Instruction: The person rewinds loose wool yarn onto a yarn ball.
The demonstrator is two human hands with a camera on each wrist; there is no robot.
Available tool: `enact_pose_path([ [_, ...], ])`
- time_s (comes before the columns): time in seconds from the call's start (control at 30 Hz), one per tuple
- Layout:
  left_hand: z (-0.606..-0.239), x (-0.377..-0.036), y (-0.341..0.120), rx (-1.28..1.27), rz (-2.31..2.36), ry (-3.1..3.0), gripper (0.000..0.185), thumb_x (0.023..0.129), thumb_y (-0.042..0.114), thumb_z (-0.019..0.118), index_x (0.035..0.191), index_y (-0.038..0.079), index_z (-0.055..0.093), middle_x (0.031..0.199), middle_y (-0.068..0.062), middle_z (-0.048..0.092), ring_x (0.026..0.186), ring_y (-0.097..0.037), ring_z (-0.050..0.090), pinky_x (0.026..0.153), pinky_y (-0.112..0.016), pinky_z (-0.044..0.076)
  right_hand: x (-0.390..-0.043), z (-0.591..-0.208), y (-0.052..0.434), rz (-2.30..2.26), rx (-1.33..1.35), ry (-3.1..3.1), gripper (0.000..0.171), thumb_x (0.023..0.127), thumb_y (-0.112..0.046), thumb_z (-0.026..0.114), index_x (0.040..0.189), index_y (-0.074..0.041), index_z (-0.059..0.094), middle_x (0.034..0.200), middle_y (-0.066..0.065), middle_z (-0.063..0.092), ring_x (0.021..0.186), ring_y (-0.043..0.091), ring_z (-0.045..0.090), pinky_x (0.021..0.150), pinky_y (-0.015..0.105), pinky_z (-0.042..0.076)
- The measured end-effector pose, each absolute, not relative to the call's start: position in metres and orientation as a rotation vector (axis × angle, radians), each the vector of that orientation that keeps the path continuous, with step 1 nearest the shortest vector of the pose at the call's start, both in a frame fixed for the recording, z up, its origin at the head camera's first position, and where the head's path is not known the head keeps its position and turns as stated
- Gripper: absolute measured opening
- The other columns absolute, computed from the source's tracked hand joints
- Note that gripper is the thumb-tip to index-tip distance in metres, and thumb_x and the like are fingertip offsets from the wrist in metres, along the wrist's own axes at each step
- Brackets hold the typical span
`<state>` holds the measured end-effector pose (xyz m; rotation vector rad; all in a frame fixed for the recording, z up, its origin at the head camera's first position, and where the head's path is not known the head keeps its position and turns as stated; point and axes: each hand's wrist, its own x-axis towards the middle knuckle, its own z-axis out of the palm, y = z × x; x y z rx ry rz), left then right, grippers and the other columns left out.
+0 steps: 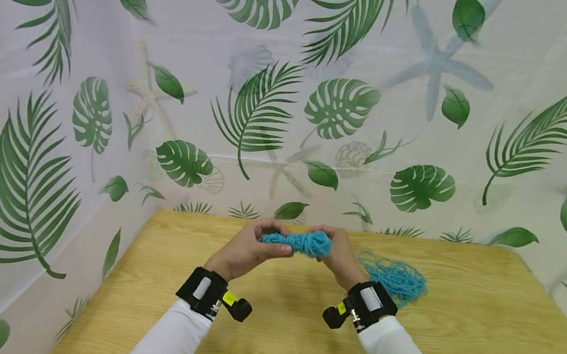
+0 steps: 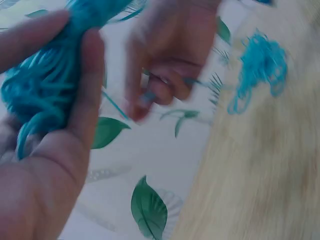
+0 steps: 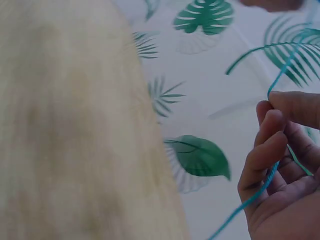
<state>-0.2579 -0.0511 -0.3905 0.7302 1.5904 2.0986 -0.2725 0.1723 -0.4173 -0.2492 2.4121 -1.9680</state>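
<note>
Above the table, my left hand (image 1: 248, 249) grips a bundle of blue yarn (image 1: 303, 243), its middle wrapped tightly and its loops bulging at the ends. The left wrist view shows thumb and fingers on both sides of the bundle (image 2: 45, 82). Beside its right end is my right hand (image 1: 341, 256). A single strand of yarn (image 3: 281, 74) is pinched between that hand's thumb and forefinger in the right wrist view, then runs down across the palm under curled fingers. In the left wrist view the strand leads toward a loose pile of yarn (image 2: 261, 62).
The loose blue pile (image 1: 401, 281) lies on the wooden table (image 1: 278, 336) beyond my right wrist. A leaf-printed sheet (image 1: 279, 114) hangs behind the table and along its left side. Each wrist carries a black strap with a small camera.
</note>
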Motion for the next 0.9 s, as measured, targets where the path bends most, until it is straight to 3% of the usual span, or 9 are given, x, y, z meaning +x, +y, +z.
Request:
enact_pose_path([
  [0.17,-0.391,-0.269,-0.046,0.491,2.324,1.879,0.019,0.094,-0.007,0.067,0.110,0.002,0.064,0.113,-0.009,0.057,0.101,-0.018,0.062,0.094,-0.033,0.054,-0.249,-0.429,0.156,-1.754,-0.422,2.528,0.010,0.096,-0.011,0.070,0.101,-0.002,0.073,0.089,0.006,0.069,0.067,0.019,0.061,0.061,0.035,0.054],
  [0.3,-0.407,-0.275,-0.045,0.406,2.077,2.347,0.023,0.090,-0.003,0.074,0.111,-0.002,0.067,0.114,-0.013,0.062,0.107,-0.024,0.057,0.089,-0.035,0.052,-0.233,-0.418,0.150,-1.650,-0.640,2.583,0.007,0.096,-0.011,0.071,0.098,-0.005,0.073,0.087,0.004,0.068,0.062,0.018,0.061,0.055,0.032,0.053],
  [0.4,-0.417,-0.273,-0.048,0.485,1.793,2.481,0.021,0.088,-0.003,0.075,0.107,-0.001,0.068,0.108,-0.012,0.064,0.100,-0.024,0.059,0.086,-0.036,0.052,-0.233,-0.401,0.154,-1.675,-0.701,2.608,0.009,0.097,-0.012,0.071,0.099,-0.004,0.072,0.088,0.005,0.069,0.063,0.018,0.061,0.054,0.030,0.051],
  [0.67,-0.400,-0.254,-0.051,0.842,1.377,2.044,0.017,0.086,-0.007,0.075,0.101,-0.002,0.068,0.097,-0.005,0.063,0.085,-0.015,0.059,0.076,-0.030,0.056,-0.262,-0.371,0.179,-2.100,-0.514,2.403,0.019,0.098,-0.010,0.068,0.111,0.003,0.068,0.088,0.006,0.066,0.066,0.015,0.054,0.059,0.027,0.045],
  [0.9,-0.372,-0.245,-0.055,0.841,1.927,1.642,0.019,0.091,-0.004,0.072,0.104,0.009,0.066,0.106,-0.006,0.059,0.093,-0.018,0.062,0.087,-0.033,0.056,-0.263,-0.397,0.181,-2.110,-0.290,2.325,0.012,0.098,-0.009,0.067,0.105,0.001,0.069,0.083,0.002,0.064,0.069,0.014,0.054,0.062,0.025,0.045],
])
